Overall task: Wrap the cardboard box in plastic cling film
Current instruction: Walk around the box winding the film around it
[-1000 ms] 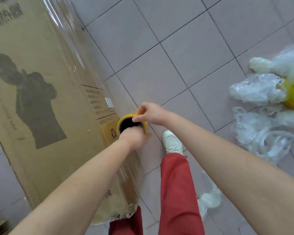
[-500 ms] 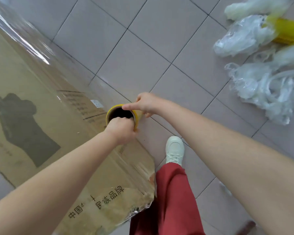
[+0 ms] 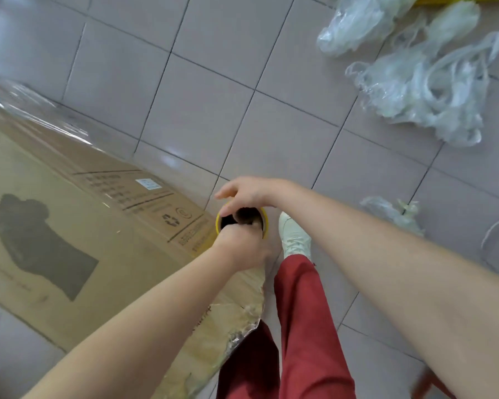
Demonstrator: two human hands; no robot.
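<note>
The left hand (image 3: 239, 246) curls its fingers round the yellow-rimmed cling film roll (image 3: 266, 223) — the right hand (image 3: 254, 192) pinches its rim, beside the glossy brown cardboard box (image 3: 69, 226).

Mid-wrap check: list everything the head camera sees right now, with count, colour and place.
large brown cardboard box: one, brown with dark print, left side on the floor, clear film over it
yellow-cored roll of clear cling film: one, yellow rim, centre, by the box's near corner
crumpled heaps of loose clear plastic film: several, whitish clear, upper right on the floor
small scrap of clear film: one, clear, right of centre on the floor
grey tiled floor: one, grey, under everything
red trousers: one pair, red, bottom centre
white shoe: one, white, just right of the roll
left hand: one, grips the roll's near side
right hand: one, holds the roll's far rim
</note>
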